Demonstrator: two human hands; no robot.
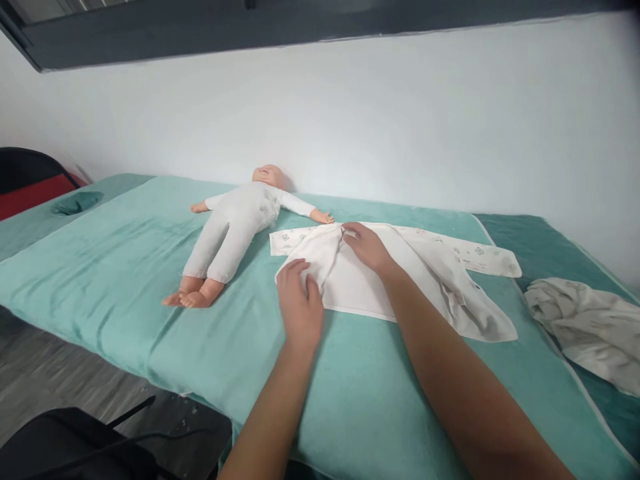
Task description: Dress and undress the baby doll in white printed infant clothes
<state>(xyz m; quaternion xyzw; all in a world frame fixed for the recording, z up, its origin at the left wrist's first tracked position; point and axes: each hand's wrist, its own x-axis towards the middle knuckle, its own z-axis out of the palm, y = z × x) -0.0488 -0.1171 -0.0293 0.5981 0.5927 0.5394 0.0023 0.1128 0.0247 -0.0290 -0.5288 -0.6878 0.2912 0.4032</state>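
Note:
A white baby shirt [367, 287] with small printed figures on its sleeves lies spread on the bed, its front panels folded open to the sides. My right hand [369, 247] pinches the shirt's edge near the neckline. My left hand [300, 300] rests on the left front panel, thumb apart from the fingers, which are partly curled over the cloth. To the left of the shirt a baby doll [243, 213] in a white body suit lies on its back. One of the doll's hands reaches close to the top edge of the shirt.
A teal cover [125, 287] spreads over the bed, which stands against a white wall [350, 133]. Crumpled pale cloth [590, 320] lies at the right. A black chair [70, 447] stands at the lower left, and a black and red seat [35, 180] is further back.

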